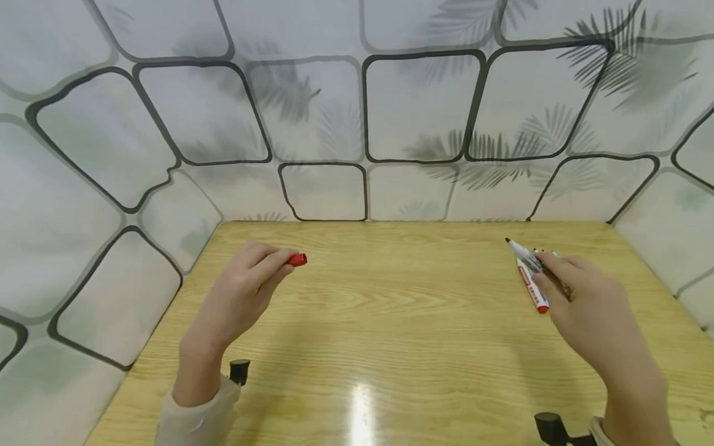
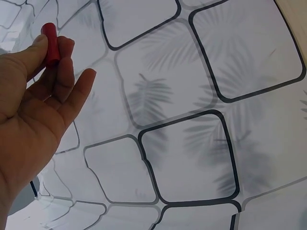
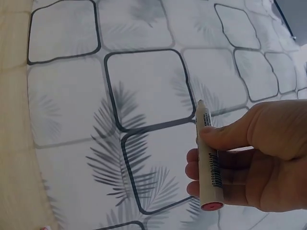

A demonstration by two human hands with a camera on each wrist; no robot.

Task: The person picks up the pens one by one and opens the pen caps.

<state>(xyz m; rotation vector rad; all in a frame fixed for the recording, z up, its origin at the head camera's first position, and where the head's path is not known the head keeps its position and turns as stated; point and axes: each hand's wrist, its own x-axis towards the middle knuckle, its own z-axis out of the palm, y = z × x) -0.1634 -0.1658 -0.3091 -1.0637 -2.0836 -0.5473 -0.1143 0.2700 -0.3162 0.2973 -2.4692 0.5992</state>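
My left hand (image 1: 240, 294) is raised over the left part of the table and pinches a red marker cap (image 1: 299, 259) between thumb and fingers. In the left wrist view the cap (image 2: 50, 44) stands nearly upright, the little finger extended away from it. Over on the right side, my right hand (image 1: 597, 316) grips an uncapped white marker (image 1: 522, 251), its dark tip aimed up and left. The right wrist view shows that marker's (image 3: 208, 165) barcode and red end. Just under this hand lies another white marker (image 1: 532, 286) with red lettering and a red end.
A pale wood-grain table (image 1: 379, 322) spreads beneath both hands. Around its back and sides stands a light wall covering (image 1: 318, 192) with dark outlined blocks and leaf prints. Further small marker tips show behind the right fingers, mostly hidden. Dark camera mounts (image 1: 240, 371) sit at the wrists.
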